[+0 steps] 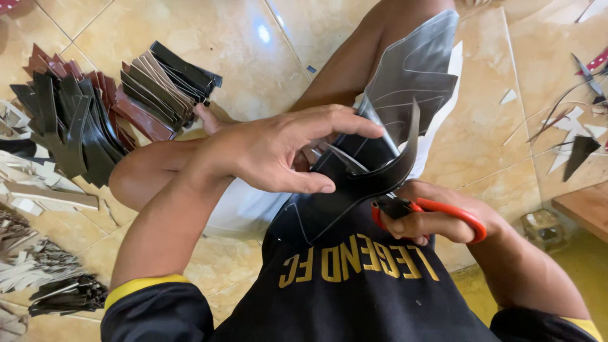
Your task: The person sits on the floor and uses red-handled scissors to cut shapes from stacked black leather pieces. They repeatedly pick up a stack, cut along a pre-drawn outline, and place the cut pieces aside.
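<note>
My left hand (285,152) pinches the dark sheet (405,76) over my lap, its long axis running from my belly up and away twd the tiled floor (253,38). Right hand (437,218) grips red scissors (430,212) at the sheet's near end, a cut strip (405,158) curling up; cut pieces (95,107) piled at left.

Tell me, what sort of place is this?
Probably a small home workshop for cutting leather-like material: the right hand works red-handled scissors through a dark sheet, with piles of cut strips on the tiled floor.
</note>
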